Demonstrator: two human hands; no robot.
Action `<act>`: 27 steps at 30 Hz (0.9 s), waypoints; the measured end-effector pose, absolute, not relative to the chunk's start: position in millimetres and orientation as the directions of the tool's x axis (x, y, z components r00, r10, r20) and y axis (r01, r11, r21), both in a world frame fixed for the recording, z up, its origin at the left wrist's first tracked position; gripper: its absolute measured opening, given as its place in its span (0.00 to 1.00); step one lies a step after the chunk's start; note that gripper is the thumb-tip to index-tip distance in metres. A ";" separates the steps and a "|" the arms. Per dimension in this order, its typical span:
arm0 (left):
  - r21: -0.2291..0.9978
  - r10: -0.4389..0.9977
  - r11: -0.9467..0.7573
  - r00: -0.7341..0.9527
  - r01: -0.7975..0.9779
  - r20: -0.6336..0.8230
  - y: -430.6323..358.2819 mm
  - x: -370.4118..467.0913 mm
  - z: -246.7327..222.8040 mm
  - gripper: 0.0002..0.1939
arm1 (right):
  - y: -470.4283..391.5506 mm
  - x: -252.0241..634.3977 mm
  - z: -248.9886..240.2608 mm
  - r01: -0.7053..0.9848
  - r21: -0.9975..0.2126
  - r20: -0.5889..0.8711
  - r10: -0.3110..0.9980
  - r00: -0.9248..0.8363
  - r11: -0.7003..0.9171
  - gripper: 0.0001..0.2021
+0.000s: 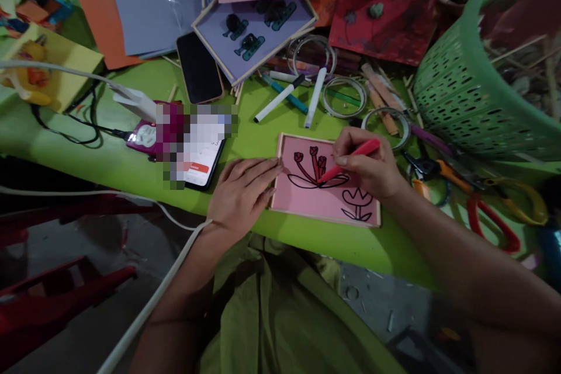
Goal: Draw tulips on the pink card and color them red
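Observation:
A pink card [302,204] with thin wooden strips along its edges lies on the green table. Black flower outlines are drawn on it, and several stems and blooms are coloured red. My right hand [366,163] is closed around a red marker [350,162], whose tip meets the card near the base of the stems. My left hand [245,190] lies flat with fingers stretched out, its fingertips at the card's left edge. Nothing is held in it. Under my right hand, part of the card is hidden.
Capped markers [280,98] and tape rolls [344,96] lie behind the card. A green basket [464,87] and scissors [491,225] are at right. Two phones [199,70] lie left, near a white cable [162,280]. A framed purple card [258,35] sits farther back.

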State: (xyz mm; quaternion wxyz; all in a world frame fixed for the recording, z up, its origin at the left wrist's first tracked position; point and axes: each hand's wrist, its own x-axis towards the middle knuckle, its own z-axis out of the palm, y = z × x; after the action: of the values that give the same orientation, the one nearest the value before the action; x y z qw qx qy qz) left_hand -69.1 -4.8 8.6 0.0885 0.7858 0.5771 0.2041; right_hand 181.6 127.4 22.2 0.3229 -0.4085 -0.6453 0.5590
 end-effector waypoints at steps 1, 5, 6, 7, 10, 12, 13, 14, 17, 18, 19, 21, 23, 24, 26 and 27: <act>0.377 0.942 -0.321 0.251 0.869 0.223 -4.9 -68.9 8.6 0.21 | 127.3 181.5 22.3 0.165 -0.986 -0.040 0.888 -0.458 0.041 0.08; 0.382 0.941 -0.323 0.251 0.866 0.226 -4.8 -68.5 8.7 0.21 | 126.6 182.3 20.6 0.157 -0.986 -0.026 0.885 -0.464 0.053 0.09; 0.383 0.942 -0.320 0.249 0.866 0.224 -4.8 -68.6 8.7 0.21 | 126.5 182.6 20.0 0.154 -0.987 -0.023 0.885 -0.465 0.055 0.09; 0.384 0.943 -0.319 0.249 0.867 0.220 -4.7 -68.8 8.8 0.21 | 126.5 182.8 19.4 0.150 -0.987 -0.019 0.885 -0.464 0.057 0.09; 0.389 0.948 -0.308 0.247 0.868 0.201 -4.7 -69.0 9.1 0.22 | 126.8 183.1 19.0 0.141 -0.988 -0.012 0.891 -0.454 0.058 0.08; 0.391 0.951 -0.302 0.245 0.869 0.190 -4.6 -68.8 9.5 0.23 | 127.0 182.9 20.0 0.148 -0.988 -0.022 0.890 -0.455 0.051 0.07; 0.392 0.951 -0.300 0.242 0.870 0.190 -4.6 -68.6 9.7 0.22 | 126.9 182.7 20.8 0.154 -0.987 -0.029 0.889 -0.457 0.047 0.07; 0.392 0.952 -0.298 0.240 0.870 0.191 -4.5 -68.5 9.9 0.22 | 126.8 182.3 21.6 0.160 -0.986 -0.035 0.887 -0.460 0.044 0.08; 0.395 0.954 -0.292 0.237 0.871 0.182 -4.0 -68.3 10.3 0.22 | 126.2 181.3 23.1 0.164 -0.986 -0.038 0.890 -0.455 0.041 0.07; 0.394 0.955 -0.290 0.237 0.872 0.178 -3.9 -68.3 10.4 0.22 | 126.1 181.0 23.1 0.163 -0.986 -0.035 0.893 -0.450 0.043 0.07; 0.393 0.956 -0.288 0.236 0.873 0.174 -3.8 -68.2 10.5 0.22 | 126.0 180.8 22.7 0.158 -0.986 -0.030 0.894 -0.446 0.046 0.07; 0.387 0.955 -0.291 0.237 0.875 0.181 -3.8 -68.2 10.7 0.22 | 126.2 181.0 21.5 0.145 -0.988 -0.023 0.896 -0.443 0.046 0.08; 0.382 0.953 -0.294 0.237 0.876 0.188 -4.0 -68.0 10.8 0.21 | 126.5 181.6 20.1 0.133 -0.990 -0.024 0.892 -0.452 0.041 0.08; 0.382 0.953 -0.295 0.238 0.876 0.189 -4.2 -67.9 10.7 0.21 | 126.7 182.0 19.6 0.130 -0.991 -0.024 0.889 -0.457 0.040 0.08; 0.382 0.952 -0.297 0.240 0.875 0.191 -4.5 -67.8 10.4 0.20 | 126.9 182.5 19.3 0.132 -0.990 -0.019 0.890 -0.456 0.047 0.08; 0.381 0.951 -0.299 0.241 0.875 0.193 -4.6 -67.8 10.2 0.20 | 126.9 182.5 19.4 0.136 -0.989 -0.016 0.892 -0.453 0.051 0.08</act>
State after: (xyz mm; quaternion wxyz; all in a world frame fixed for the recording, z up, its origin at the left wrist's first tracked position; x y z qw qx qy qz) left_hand -67.8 -4.6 10.2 0.0972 0.7816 0.5841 0.1963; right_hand 182.5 126.9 19.4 0.3370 -0.4001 -0.6419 0.5606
